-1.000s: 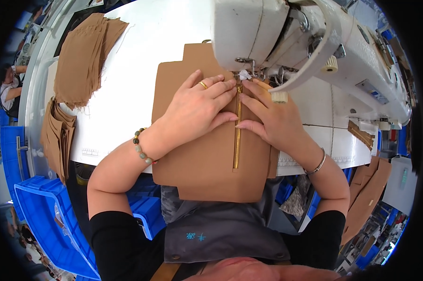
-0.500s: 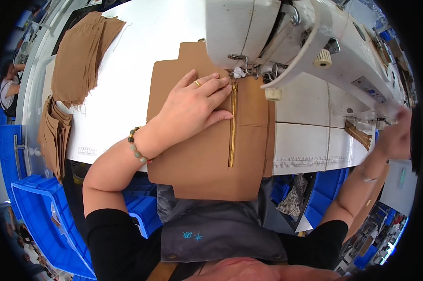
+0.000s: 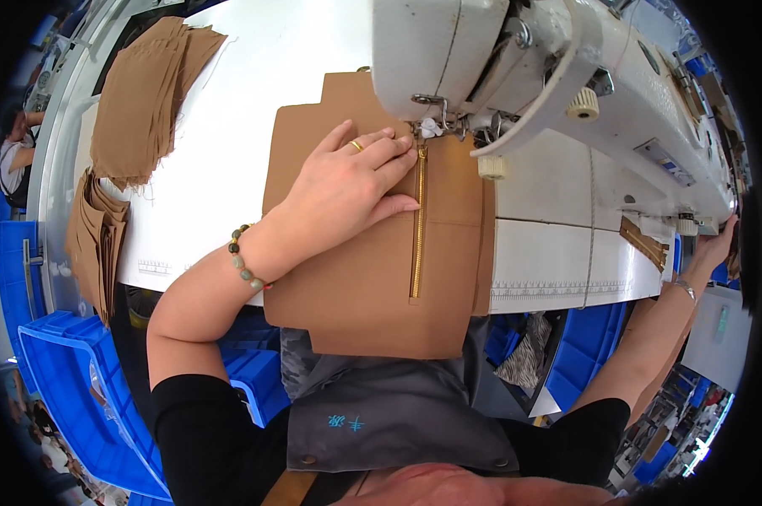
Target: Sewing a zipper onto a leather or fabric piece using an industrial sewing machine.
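My left hand (image 3: 347,181) lies flat on a brown panel (image 3: 356,295) with notched corners, its fingers stretched out and pressing lightly. The fingertips are close to the presser foot (image 3: 421,135) of a white sewing machine (image 3: 617,93). A gold-toothed zipper (image 3: 419,228) is set into the panel, just right of my thumb. Over at the machine's far right end, my right hand (image 3: 717,244) reaches up beside the dark rim of the picture. Its fingers are mostly hidden there, so what they touch cannot be made out.
Stacks of brown cut pieces (image 3: 140,101) and folded brown pieces (image 3: 98,240) lie on the left of the white table (image 3: 254,67). A short zippered brown scrap (image 3: 644,243) rests near the right edge. Blue bins (image 3: 81,396) stand below the table.
My right hand has moved slightly down at the machine's right end, and its forearm has turned. My left hand and the panel have hardly moved.
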### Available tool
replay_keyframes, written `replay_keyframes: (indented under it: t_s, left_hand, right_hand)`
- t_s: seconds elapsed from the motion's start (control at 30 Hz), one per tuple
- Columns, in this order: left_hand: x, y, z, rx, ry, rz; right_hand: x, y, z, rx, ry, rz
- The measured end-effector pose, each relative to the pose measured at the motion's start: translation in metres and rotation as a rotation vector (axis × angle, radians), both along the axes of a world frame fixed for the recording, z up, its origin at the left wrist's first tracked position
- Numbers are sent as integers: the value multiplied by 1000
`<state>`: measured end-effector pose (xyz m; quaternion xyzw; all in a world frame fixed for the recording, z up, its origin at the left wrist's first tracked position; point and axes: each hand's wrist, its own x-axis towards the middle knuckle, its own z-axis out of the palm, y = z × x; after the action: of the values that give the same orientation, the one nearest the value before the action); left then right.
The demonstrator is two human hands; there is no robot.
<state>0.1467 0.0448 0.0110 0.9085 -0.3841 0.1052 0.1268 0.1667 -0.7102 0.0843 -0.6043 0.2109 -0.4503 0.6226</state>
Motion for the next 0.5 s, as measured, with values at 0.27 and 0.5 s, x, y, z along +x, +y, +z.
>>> replay_keyframes:
  t_s: [0.27, 0.5]
  left_hand:
    - [-12, -10, -1, 69, -70, 87]
    - [-15, -11, -4, 15, -42, 110]
  right_hand:
    - [-12, 41, -45, 133, -323, 216]
    - [-44, 216, -6, -1055, -338, -484]
